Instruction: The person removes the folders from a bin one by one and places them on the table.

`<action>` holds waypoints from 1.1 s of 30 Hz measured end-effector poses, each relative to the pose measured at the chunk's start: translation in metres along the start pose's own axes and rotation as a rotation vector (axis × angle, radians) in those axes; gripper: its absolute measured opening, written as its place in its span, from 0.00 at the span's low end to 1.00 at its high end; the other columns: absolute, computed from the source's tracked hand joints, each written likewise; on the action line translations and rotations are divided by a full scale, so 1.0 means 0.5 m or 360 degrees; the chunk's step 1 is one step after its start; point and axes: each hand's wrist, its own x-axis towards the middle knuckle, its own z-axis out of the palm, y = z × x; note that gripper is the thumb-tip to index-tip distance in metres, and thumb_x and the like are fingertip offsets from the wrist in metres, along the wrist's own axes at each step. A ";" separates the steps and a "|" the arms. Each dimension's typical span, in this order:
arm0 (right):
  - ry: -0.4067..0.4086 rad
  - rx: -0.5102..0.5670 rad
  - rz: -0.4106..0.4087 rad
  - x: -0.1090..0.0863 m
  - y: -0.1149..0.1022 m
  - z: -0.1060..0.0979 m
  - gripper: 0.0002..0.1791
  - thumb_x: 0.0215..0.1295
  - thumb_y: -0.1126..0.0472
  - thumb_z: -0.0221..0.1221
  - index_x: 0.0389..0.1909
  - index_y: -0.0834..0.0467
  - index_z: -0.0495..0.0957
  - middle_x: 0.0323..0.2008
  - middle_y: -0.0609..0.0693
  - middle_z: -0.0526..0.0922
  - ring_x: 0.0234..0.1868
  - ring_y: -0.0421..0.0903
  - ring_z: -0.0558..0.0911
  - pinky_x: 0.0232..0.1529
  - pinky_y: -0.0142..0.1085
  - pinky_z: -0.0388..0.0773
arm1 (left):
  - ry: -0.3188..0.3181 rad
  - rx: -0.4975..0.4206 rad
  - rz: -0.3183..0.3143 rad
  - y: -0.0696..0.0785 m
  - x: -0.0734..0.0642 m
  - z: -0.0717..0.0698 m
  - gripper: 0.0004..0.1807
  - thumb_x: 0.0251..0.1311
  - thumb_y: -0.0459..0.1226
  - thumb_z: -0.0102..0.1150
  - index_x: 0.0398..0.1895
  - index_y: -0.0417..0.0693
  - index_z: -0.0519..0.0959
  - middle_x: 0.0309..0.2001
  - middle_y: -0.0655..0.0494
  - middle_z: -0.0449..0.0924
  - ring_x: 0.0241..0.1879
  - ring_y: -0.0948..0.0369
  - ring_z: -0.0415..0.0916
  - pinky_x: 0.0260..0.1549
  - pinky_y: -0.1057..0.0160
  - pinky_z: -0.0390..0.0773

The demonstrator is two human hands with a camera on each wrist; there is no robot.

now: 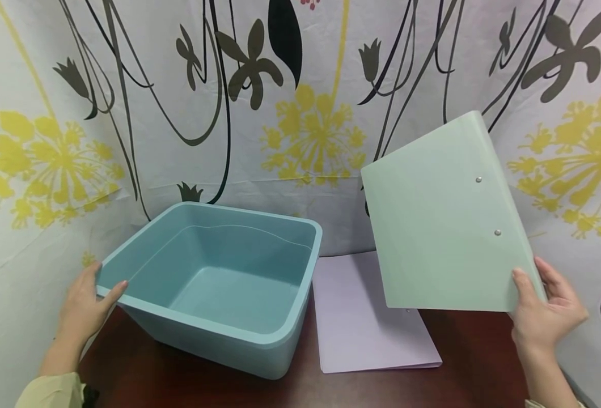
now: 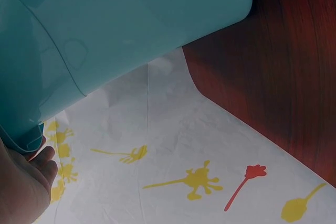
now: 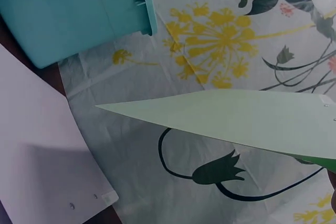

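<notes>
My left hand (image 1: 87,303) grips the left corner of a blue plastic tub (image 1: 193,326), thumb over the rim and fingers beneath it. The tub has no contents in the head view and seems tilted, its left side raised. On the right, my right hand (image 1: 550,306) pinches the lower right corner of a pale green folder (image 1: 443,226), holding it up off the table. Two metal rivets show near the folder's spine. Below it, a lilac folder (image 1: 362,334) lies flat on the table, partly covered from view by the green one.
The dark reddish-brown wooden table (image 1: 219,391) lies under the tub and the lilac folder. Behind and at both sides hangs a white cloth (image 1: 305,198) printed with yellow flowers and dark stems. The tub stands just left of the lilac folder.
</notes>
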 end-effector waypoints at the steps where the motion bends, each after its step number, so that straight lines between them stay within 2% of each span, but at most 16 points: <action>1: -0.0006 -0.0065 0.0004 0.000 0.000 -0.002 0.18 0.38 0.82 0.62 0.37 0.76 0.78 0.27 0.52 0.85 0.29 0.41 0.82 0.32 0.23 0.77 | 0.0003 -0.0001 0.0003 0.000 -0.001 -0.001 0.43 0.59 0.50 0.49 0.65 0.26 0.48 0.58 0.23 0.54 0.53 0.31 0.55 0.48 0.32 0.55; 13: -0.0097 -0.0618 -0.0003 -0.001 0.013 -0.040 0.18 0.45 0.77 0.63 0.42 0.67 0.80 0.33 0.42 0.84 0.34 0.36 0.82 0.33 0.19 0.75 | 0.0018 0.0011 -0.0007 0.003 -0.003 0.001 0.42 0.59 0.49 0.50 0.65 0.28 0.49 0.59 0.25 0.55 0.53 0.32 0.55 0.48 0.32 0.55; 15: -0.0110 -0.0662 -0.0002 -0.003 0.015 -0.046 0.19 0.45 0.77 0.63 0.42 0.67 0.80 0.34 0.41 0.83 0.34 0.35 0.82 0.33 0.19 0.74 | 0.0017 0.0011 -0.0008 0.003 -0.004 0.001 0.42 0.59 0.49 0.50 0.65 0.28 0.49 0.59 0.25 0.55 0.53 0.32 0.55 0.48 0.32 0.56; 22: -0.0110 -0.0446 0.0163 -0.005 0.020 -0.066 0.20 0.43 0.80 0.62 0.42 0.70 0.79 0.30 0.41 0.84 0.32 0.35 0.81 0.32 0.18 0.74 | 0.0013 -0.0007 -0.0005 0.000 -0.003 0.000 0.42 0.59 0.49 0.49 0.65 0.27 0.48 0.58 0.23 0.54 0.54 0.32 0.55 0.49 0.32 0.55; 25: -0.0140 -0.0567 0.0183 -0.007 0.023 -0.075 0.20 0.45 0.78 0.62 0.43 0.68 0.79 0.30 0.37 0.82 0.33 0.33 0.80 0.32 0.16 0.73 | 0.0013 -0.0012 0.0003 -0.001 -0.003 0.000 0.42 0.59 0.49 0.49 0.65 0.27 0.48 0.58 0.23 0.55 0.53 0.32 0.55 0.48 0.32 0.55; 28: -0.0181 -0.0757 0.0189 -0.009 0.028 -0.083 0.20 0.48 0.75 0.62 0.46 0.65 0.79 0.32 0.34 0.81 0.34 0.30 0.79 0.33 0.15 0.72 | 0.0008 -0.0017 0.0012 -0.003 -0.002 0.001 0.42 0.59 0.49 0.49 0.65 0.26 0.49 0.58 0.23 0.55 0.53 0.32 0.55 0.48 0.32 0.55; 33: -0.0210 -0.0971 0.0232 -0.009 0.039 -0.095 0.21 0.50 0.72 0.62 0.48 0.61 0.78 0.36 0.34 0.81 0.34 0.25 0.78 0.32 0.14 0.70 | 0.0009 -0.0009 0.0030 -0.005 0.000 0.001 0.42 0.59 0.49 0.49 0.65 0.26 0.49 0.57 0.23 0.55 0.52 0.32 0.56 0.47 0.33 0.56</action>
